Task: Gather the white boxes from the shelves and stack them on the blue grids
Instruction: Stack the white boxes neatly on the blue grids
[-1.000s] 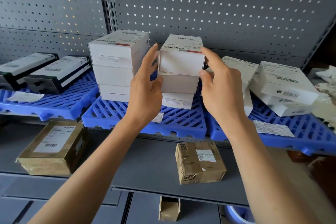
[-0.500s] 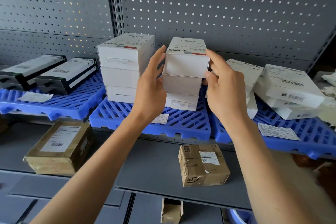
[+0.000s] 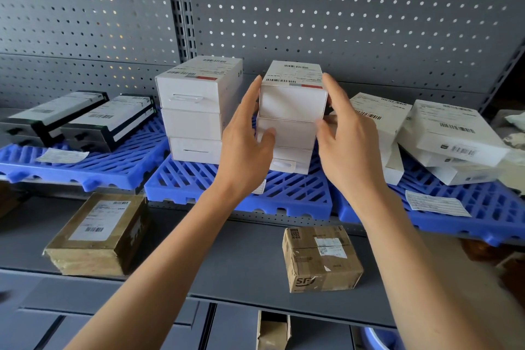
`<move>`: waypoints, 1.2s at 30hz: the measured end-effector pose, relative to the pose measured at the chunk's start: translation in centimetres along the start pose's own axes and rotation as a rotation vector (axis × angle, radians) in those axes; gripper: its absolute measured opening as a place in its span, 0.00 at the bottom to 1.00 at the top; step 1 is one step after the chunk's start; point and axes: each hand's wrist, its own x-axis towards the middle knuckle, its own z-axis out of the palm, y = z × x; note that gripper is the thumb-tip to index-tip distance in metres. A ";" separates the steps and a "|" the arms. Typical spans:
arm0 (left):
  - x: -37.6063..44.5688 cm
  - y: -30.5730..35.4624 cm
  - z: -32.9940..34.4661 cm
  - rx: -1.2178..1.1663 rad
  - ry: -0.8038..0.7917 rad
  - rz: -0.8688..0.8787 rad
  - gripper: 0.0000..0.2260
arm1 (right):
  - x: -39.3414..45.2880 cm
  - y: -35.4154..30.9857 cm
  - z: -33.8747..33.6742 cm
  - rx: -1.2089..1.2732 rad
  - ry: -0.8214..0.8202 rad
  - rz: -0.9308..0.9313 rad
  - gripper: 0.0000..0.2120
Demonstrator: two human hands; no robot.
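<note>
Left hand (image 3: 246, 148), right hand (image 3: 347, 148) flank white box stack (image 3: 289, 119).

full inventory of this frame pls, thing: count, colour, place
white box stacks: two, three boxes each, white, middle blue grid
blue grids: three, blue, upper shelf
black-edged boxes: two, white tops, left grid
flat white boxes: several, loosely piled, right grid
paper slips: white, lying on grids
brown parcels: two, lower grey shelf
pegboard: grey, behind
left hand: fingers straight against right stack's left side
right hand: fingers straight against its right side
</note>
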 end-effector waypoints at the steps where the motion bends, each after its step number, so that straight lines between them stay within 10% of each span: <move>1: -0.1 0.1 0.0 -0.006 0.009 0.011 0.35 | -0.3 -0.1 0.2 0.008 -0.011 -0.007 0.32; 36: -0.6 0.1 0.0 -0.133 0.049 -0.002 0.33 | -1.6 0.0 1.7 0.088 -0.115 -0.029 0.41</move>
